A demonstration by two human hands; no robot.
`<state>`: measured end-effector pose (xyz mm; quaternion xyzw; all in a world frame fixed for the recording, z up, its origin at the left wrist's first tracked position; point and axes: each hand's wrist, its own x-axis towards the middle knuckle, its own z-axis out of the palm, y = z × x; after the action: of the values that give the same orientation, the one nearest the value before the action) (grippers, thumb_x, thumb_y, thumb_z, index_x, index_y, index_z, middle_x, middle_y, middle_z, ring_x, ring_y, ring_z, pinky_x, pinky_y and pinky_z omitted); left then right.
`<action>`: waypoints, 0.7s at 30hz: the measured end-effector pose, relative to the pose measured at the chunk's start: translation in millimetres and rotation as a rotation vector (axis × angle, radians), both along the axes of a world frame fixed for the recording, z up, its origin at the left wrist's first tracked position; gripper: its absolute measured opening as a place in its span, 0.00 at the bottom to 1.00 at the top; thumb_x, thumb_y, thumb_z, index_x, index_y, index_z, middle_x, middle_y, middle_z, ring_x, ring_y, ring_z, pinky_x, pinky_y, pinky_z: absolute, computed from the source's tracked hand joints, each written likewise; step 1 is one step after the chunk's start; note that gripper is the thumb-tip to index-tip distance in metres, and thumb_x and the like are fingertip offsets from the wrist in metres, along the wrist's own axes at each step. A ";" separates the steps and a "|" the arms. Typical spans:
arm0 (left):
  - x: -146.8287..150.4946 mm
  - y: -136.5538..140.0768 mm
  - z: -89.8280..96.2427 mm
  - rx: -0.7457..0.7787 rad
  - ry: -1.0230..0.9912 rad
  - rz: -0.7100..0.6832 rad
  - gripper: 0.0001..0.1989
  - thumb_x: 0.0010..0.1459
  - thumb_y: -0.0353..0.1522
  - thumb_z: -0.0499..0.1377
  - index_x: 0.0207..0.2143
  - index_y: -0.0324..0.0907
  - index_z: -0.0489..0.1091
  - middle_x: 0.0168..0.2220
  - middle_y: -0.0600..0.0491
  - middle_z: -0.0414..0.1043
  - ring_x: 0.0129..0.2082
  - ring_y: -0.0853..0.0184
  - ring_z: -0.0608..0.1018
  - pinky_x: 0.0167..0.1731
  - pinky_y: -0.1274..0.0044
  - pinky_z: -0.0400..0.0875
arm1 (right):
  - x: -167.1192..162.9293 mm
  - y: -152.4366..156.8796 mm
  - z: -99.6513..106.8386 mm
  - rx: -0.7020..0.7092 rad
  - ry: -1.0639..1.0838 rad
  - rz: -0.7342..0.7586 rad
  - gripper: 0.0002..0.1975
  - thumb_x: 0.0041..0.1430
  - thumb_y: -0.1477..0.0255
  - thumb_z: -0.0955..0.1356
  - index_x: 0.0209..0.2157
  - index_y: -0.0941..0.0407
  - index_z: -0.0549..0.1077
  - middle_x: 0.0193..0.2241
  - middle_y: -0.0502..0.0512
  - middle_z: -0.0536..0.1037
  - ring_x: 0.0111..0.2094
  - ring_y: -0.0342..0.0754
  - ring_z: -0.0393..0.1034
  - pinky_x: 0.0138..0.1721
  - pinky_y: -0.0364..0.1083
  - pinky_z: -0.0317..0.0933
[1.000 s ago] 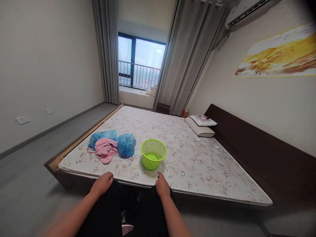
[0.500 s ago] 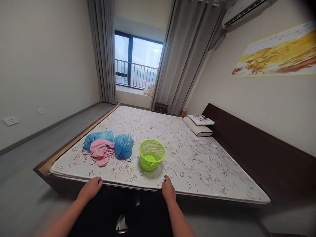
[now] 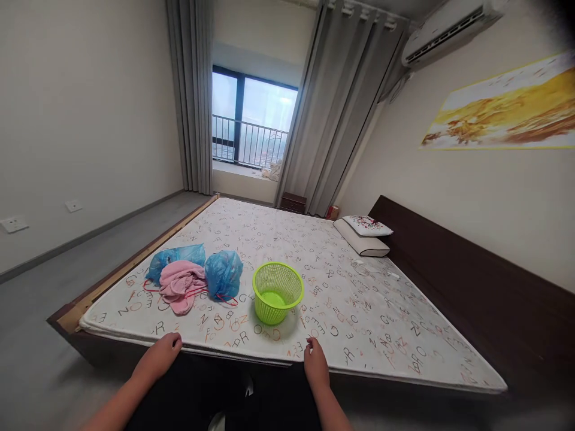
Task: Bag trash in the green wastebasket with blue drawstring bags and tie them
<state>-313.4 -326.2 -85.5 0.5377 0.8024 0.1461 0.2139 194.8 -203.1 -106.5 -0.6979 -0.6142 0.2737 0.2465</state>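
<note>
My left hand (image 3: 164,352) is loosely curled at the near edge of the mattress (image 3: 287,224), beside my dark-clothed leg, with nothing visible in it. On the other side, my right hand (image 3: 316,360) is also curled with nothing visible in it, just below a green plastic basket (image 3: 277,293). The basket stands upright on the mattress, and I see no contents in it. To its left sit two blue plastic bags, one round bag (image 3: 224,275) and one flatter bag (image 3: 173,257). A crumpled pink cloth (image 3: 182,284) lies against them, near red drawstrings.
Pillows (image 3: 366,230) lie by the dark headboard (image 3: 431,251) on the right. A wooden bed rail (image 3: 139,257) runs along the left. At the back are a small brown cabinet (image 3: 293,202), grey curtains (image 3: 330,114) and a window (image 3: 256,114). White cables (image 3: 375,269) lie on the mattress.
The view has tilted slightly upward, so the bed and its things appear a little lower. My right hand sits slightly farther right; the bags, cloth and basket stay in place.
</note>
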 end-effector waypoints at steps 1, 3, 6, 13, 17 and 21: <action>-1.7 -0.3 -2.0 0.000 0.001 -0.002 0.16 0.68 0.36 0.47 0.39 0.43 0.74 0.48 0.43 0.81 0.50 0.55 0.80 0.50 0.71 0.67 | 0.4 0.7 -1.5 -0.013 0.005 -0.004 0.20 0.69 0.71 0.57 0.53 0.59 0.74 0.56 0.66 0.79 0.58 0.55 0.75 0.56 0.47 0.64; -4.2 -0.9 -4.7 0.007 0.005 -0.013 0.17 0.68 0.36 0.47 0.37 0.43 0.74 0.47 0.43 0.81 0.50 0.55 0.80 0.50 0.71 0.67 | 1.7 1.7 -3.8 -0.026 0.017 -0.012 0.20 0.69 0.71 0.57 0.53 0.58 0.74 0.57 0.65 0.79 0.59 0.56 0.74 0.56 0.47 0.63; -4.7 -0.9 -5.5 0.011 0.013 -0.013 0.17 0.68 0.36 0.46 0.37 0.43 0.73 0.47 0.42 0.81 0.50 0.55 0.80 0.51 0.71 0.67 | 3.2 1.9 -6.0 -0.011 0.022 -0.020 0.20 0.69 0.70 0.57 0.53 0.57 0.74 0.56 0.64 0.79 0.58 0.55 0.75 0.55 0.47 0.64; -0.5 1.4 -0.1 -0.007 -0.010 0.008 0.15 0.68 0.35 0.48 0.37 0.43 0.73 0.46 0.43 0.81 0.50 0.55 0.80 0.52 0.71 0.67 | 3.9 4.3 -10.6 -0.003 0.012 -0.009 0.20 0.69 0.71 0.57 0.53 0.59 0.75 0.56 0.65 0.80 0.57 0.56 0.76 0.54 0.47 0.64; -0.6 0.6 1.8 -0.003 -0.017 0.018 0.15 0.67 0.35 0.48 0.36 0.44 0.73 0.45 0.44 0.81 0.50 0.55 0.80 0.51 0.71 0.67 | 4.5 6.3 -13.0 -0.003 0.012 -0.023 0.20 0.69 0.72 0.57 0.53 0.59 0.75 0.55 0.65 0.80 0.56 0.55 0.77 0.53 0.47 0.65; -1.4 -0.3 0.6 0.003 -0.019 0.009 0.16 0.68 0.35 0.46 0.36 0.44 0.72 0.45 0.43 0.81 0.48 0.55 0.80 0.50 0.71 0.67 | 4.5 6.3 -14.2 -0.014 -0.012 -0.011 0.20 0.70 0.71 0.57 0.54 0.59 0.75 0.55 0.65 0.80 0.56 0.56 0.77 0.53 0.48 0.65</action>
<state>-314.8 -326.4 -84.9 0.5329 0.8026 0.1533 0.2200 199.3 -196.8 -120.7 -0.7046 -0.6099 0.2725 0.2393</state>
